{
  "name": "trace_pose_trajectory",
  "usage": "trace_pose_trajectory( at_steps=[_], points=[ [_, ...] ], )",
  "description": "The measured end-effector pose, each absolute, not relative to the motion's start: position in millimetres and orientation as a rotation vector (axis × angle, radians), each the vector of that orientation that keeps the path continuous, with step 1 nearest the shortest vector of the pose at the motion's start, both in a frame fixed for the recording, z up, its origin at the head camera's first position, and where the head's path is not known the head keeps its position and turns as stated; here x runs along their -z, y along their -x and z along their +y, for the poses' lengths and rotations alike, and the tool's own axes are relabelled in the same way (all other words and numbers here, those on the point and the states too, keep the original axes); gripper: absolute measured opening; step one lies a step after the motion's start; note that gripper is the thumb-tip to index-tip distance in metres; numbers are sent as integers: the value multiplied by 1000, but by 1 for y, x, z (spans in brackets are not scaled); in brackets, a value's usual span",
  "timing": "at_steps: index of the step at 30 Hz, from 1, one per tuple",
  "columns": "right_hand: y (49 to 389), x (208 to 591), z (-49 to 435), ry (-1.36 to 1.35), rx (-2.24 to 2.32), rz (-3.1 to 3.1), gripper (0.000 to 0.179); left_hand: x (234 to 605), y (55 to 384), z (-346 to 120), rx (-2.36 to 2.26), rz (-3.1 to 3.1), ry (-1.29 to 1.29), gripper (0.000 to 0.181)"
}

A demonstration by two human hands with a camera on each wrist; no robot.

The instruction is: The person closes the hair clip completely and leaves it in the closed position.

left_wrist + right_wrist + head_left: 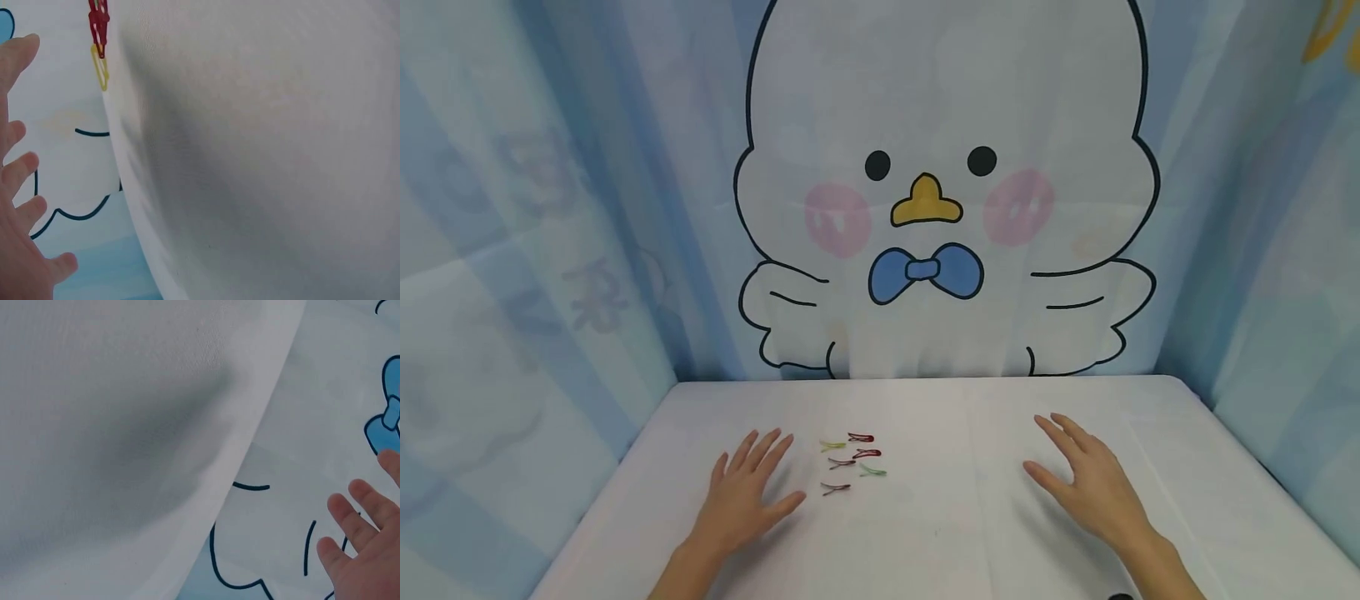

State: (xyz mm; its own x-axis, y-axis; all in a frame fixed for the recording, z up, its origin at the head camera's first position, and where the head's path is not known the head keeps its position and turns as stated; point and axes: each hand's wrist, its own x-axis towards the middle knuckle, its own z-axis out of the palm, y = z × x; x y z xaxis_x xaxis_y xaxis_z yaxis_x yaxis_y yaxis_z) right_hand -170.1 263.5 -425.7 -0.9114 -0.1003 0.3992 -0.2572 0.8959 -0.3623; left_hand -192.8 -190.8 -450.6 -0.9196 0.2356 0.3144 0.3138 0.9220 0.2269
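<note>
Several small hair clips lie loosely grouped left of the table's middle: a yellow clip [832, 446], a red clip [861, 437], another red clip [867, 453], a green clip [872, 472] and two dark reddish ones, the lower dark clip [835, 488] lying nearest me. My left hand [737, 500] is spread just left of the clips, thumb toward them, holding nothing. Far to their right, my right hand [1090, 483] hovers over the table with fingers extended and nothing in it. In the left wrist view, the yellow clip [100, 67] and red ones show at the top edge.
A white-covered table [940, 533] spans the front. Behind it hangs a curtain [925, 333] printed with a white chick wearing a blue bow tie; light blue curtains flank both sides. A small dark object [1121, 597] peeks in at the bottom edge near my right forearm.
</note>
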Motion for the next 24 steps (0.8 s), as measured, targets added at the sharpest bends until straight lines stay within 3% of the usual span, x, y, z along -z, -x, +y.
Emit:
trace_pose_trajectory(
  at_steps=[24],
  points=[
    [174, 433, 239, -351, -683, -2616, 62, 456, 200, -173, 520, -2840, 439, 66]
  ],
)
